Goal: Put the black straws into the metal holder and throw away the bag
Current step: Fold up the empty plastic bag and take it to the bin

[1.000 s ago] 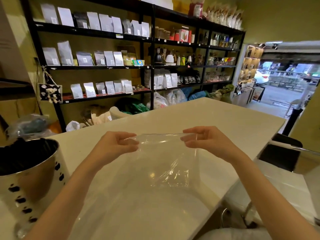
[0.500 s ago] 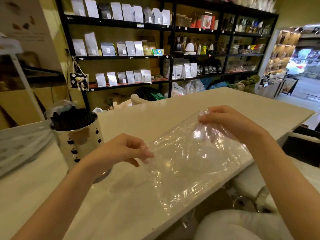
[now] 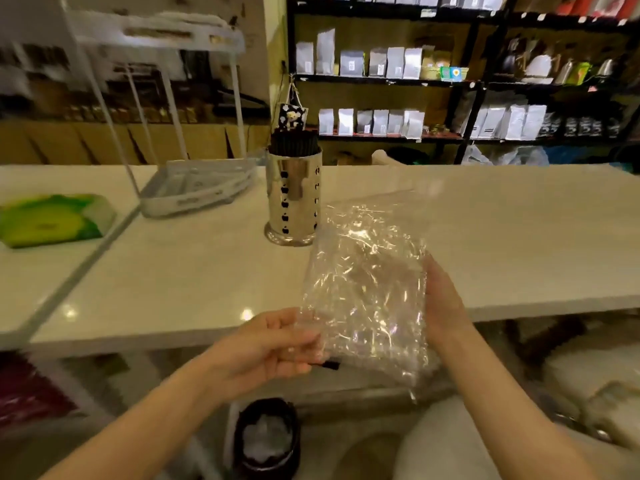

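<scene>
On the white counter (image 3: 194, 271) a green pack (image 3: 52, 220) lies far left, then a grey tray (image 3: 194, 188), then the metal holder (image 3: 293, 195) standing upright, packed with black straws (image 3: 293, 143). Below the counter's edge, the left hand (image 3: 266, 348) reaches in palm-up, its fingers (image 3: 298, 337) pinched on the lower left corner of the clear bag (image 3: 367, 289). The right hand (image 3: 443, 299), fingers closed on the bag's right edge, holds it upright. A dark bin (image 3: 266, 441) sits on the floor beneath.
</scene>
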The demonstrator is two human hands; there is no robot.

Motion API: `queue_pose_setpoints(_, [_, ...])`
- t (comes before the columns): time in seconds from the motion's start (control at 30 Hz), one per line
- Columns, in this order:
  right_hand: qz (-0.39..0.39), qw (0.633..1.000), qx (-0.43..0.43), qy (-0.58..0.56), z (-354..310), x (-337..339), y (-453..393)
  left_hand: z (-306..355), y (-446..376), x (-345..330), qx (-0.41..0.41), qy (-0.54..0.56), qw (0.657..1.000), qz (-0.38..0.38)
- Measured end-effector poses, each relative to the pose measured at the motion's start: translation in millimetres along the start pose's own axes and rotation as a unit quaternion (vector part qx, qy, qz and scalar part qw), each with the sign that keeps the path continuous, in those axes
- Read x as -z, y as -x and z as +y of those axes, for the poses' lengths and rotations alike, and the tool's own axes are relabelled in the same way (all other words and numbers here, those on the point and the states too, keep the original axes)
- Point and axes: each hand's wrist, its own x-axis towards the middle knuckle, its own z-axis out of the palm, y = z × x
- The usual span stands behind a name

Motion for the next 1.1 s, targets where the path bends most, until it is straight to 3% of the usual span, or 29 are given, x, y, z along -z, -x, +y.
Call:
queue_pose_setpoints(0.07, [-0.112,0.992,-0.021,-0.045,23.5,7.1,25.9,-31.3,23.6,-3.7,-0.023,0.018,0.998,0.047])
queue_pose_setpoints(0.13, [-0.253,0.948,-0.131,-0.140,53.2,14.8,46.5,-66.8,47.1,-6.4,-0.039,0.031,0.995,0.085])
queue_pose_setpoints(0.27, [-0.371,0.885,-0.226,-0.168,127.3,32.9,75.8,-140.6,85.8,-2.2,0.011,0.026,0.987,0.160])
queue_pose_setpoints(0.4, [-0.347,0.913,-0.211,0.031,189.3,29.6,103.1,-206.6,102.4,13.3,0.095,-0.043,0.962,0.254])
queue_pose_setpoints(0.5, [-0.233,0.928,-0.234,0.172,250.0,26.6,103.4,-245.1,96.6,29.0,0.128,-0.057,0.942,0.304])
queue_pose_setpoints(0.7, [-0.072,0.945,-0.280,0.153,380.6,6.4,70.3,-332.1,42.3,99.1,0.178,-0.048,0.911,0.369])
queue_pose_setpoints(0.83, [-0.086,0.945,-0.239,0.208,478.6,-3.9,31.8,-405.8,-5.8,165.3,0.206,0.001,0.893,0.400])
queue_pose_setpoints(0.9, [-0.088,0.929,-0.193,0.302,531.6,-2.7,7.2,-445.1,-33.3,197.6,0.218,-0.056,0.880,0.419])
queue_pose_setpoints(0.97, [-0.082,0.928,-0.219,0.291,585.5,-1.3,-18.1,-483.4,-60.6,225.5,0.190,-0.072,0.872,0.445])
queue_pose_setpoints(1.1, [-0.115,0.918,-0.192,0.327,668.0,-1.3,-64.7,-543.2,-104.8,270.7,0.141,-0.088,0.871,0.462])
